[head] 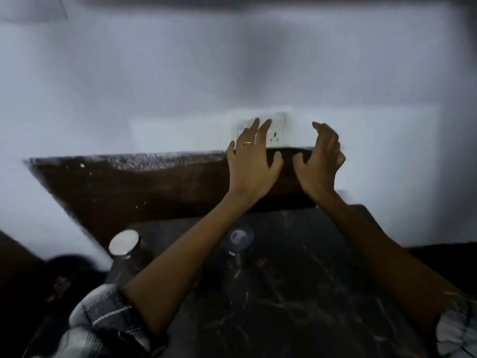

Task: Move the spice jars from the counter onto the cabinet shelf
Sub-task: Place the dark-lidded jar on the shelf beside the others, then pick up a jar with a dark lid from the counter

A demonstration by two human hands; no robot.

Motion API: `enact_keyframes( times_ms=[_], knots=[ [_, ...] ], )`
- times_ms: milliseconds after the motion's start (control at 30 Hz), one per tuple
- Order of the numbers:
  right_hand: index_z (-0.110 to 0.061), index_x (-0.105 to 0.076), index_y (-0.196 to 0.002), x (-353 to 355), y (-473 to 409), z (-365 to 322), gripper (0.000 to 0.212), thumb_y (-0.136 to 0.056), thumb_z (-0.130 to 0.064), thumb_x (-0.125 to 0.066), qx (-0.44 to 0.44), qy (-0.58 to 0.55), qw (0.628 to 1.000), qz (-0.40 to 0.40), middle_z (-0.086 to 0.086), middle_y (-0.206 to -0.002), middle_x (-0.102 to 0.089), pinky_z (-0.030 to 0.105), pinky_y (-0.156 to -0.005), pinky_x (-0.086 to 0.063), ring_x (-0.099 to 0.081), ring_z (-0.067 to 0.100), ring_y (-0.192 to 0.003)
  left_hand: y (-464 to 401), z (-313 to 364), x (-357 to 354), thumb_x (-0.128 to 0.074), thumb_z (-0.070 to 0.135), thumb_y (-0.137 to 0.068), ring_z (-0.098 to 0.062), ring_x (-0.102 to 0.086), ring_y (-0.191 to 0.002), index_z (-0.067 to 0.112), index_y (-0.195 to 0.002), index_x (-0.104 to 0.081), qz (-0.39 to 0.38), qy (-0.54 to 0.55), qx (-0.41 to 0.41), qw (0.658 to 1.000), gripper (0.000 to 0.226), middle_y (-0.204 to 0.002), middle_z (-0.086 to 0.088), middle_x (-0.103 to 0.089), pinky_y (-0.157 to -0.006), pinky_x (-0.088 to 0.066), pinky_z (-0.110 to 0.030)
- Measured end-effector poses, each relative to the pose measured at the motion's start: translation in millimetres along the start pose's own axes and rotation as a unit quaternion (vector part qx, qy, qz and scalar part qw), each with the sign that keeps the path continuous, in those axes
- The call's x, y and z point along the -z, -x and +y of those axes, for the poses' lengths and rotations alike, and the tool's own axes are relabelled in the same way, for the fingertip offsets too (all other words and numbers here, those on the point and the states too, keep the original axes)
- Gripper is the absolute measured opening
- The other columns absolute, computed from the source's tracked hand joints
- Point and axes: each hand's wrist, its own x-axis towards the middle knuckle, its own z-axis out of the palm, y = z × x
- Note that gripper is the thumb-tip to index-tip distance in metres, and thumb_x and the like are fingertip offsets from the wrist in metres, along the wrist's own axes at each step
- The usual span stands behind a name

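Observation:
The view is blurred by motion. Two jars stand on the dark marbled counter (pixel 296 293): one with a shiny metal lid (pixel 124 242) at the left edge, and a clear jar (pixel 238 240) in the middle, partly behind my left forearm. My left hand (pixel 251 164), with a ring on one finger, is raised above the counter with fingers spread and holds nothing. My right hand (pixel 321 160) is raised beside it, fingers curled but apart, also holding nothing. Both hands are well above and beyond the jars. No cabinet shelf is in view.
A white wall fills the upper view, with a switch and socket plate (pixel 277 127) behind my left fingers. A dark brown backsplash (pixel 144 187) runs along the back of the counter. Dark, unclear shapes lie at the lower left.

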Motion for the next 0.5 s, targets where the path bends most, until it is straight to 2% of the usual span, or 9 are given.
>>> enact_keyframes(
  times_ms=[167, 233, 333, 400, 500],
  knots=[
    [-0.012, -0.032, -0.142, -42.4, 89.6, 45.6, 0.073, -0.076, -0.014, -0.064, -0.037, 0.047, 0.984, -0.166, 0.011, -0.145, -0.036, 0.049, -0.102, -0.034, -0.036, 0.026, -0.134, 61.4, -59.1, -52.4, -0.054, 0.035, -0.087, -0.027, -0.030, -0.140, 0.019, -0.146, -0.026, -0.108, 0.020, 0.107, 0.988, 0.067, -0.154, -0.009, -0.029, -0.109, -0.035, -0.051],
    [-0.016, -0.027, -0.145, -58.3, 118.5, 60.6, 0.077, -0.079, -0.019, -0.066, -0.072, 0.070, 0.966, -0.240, 0.008, -0.148, -0.032, 0.050, -0.104, -0.032, -0.033, 0.025, -0.136, 84.9, -81.4, -71.0, -0.056, 0.035, -0.088, -0.028, -0.027, -0.140, 0.019, -0.148, -0.023, -0.155, 0.029, 0.151, 0.976, 0.071, -0.155, -0.009, -0.026, -0.108, -0.037, -0.049],
    [-0.020, -0.019, -0.148, -78.7, 155.1, 77.4, 0.082, -0.080, -0.026, -0.065, -0.145, 0.071, 0.927, -0.339, 0.006, -0.152, -0.027, 0.052, -0.107, -0.026, -0.027, 0.026, -0.139, 118.8, -114.3, -89.4, -0.058, 0.035, -0.088, -0.030, -0.023, -0.142, 0.016, -0.149, -0.017, -0.226, 0.049, 0.224, 0.947, 0.076, -0.157, -0.010, -0.020, -0.110, -0.032, -0.050],
    [-0.025, -0.012, -0.149, -92.6, 172.5, 86.0, 0.089, -0.079, -0.029, -0.067, -0.217, 0.052, 0.888, -0.402, 0.005, -0.154, -0.025, 0.055, -0.108, -0.024, -0.027, 0.027, -0.139, 137.7, -135.1, -101.0, -0.057, 0.037, -0.090, -0.031, -0.023, -0.142, 0.012, -0.150, -0.015, -0.267, 0.072, 0.265, 0.924, 0.077, -0.157, -0.012, -0.020, -0.112, -0.030, -0.048],
    [-0.031, -0.004, -0.149, -105.8, 191.4, 91.2, 0.099, -0.076, -0.027, -0.070, -0.291, 0.011, 0.830, -0.475, 0.004, -0.156, -0.021, 0.056, -0.110, -0.020, -0.024, 0.029, -0.141, 160.0, -151.3, -109.6, -0.066, 0.035, -0.086, -0.028, -0.027, -0.141, 0.011, -0.150, -0.008, -0.297, 0.148, 0.305, 0.892, 0.090, -0.155, -0.012, -0.022, -0.113, -0.027, -0.038]
  ],
)
